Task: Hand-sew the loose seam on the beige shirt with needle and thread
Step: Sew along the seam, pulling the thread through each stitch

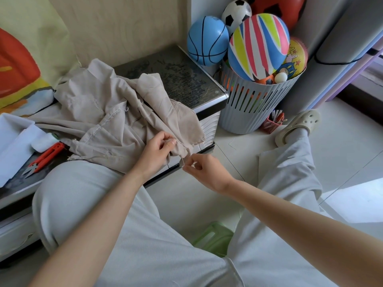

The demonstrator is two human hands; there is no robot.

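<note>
Two hands are being used on the seam [183,144].
Shirt [107,112] is being pinched by left hand [158,151], needle [183,161] by right hand [205,169]; thread could be snapped by overpulling.

Your beige shirt [107,112] lay crumpled on the dark cabinet top [182,79], its frayed raw hem hanging over the front edge. A thin pale thread [182,160] ran down from that hem.

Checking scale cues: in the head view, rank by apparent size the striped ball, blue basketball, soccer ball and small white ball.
1. striped ball
2. blue basketball
3. soccer ball, partly hidden and farther back, so its rank is unsure
4. small white ball
</note>
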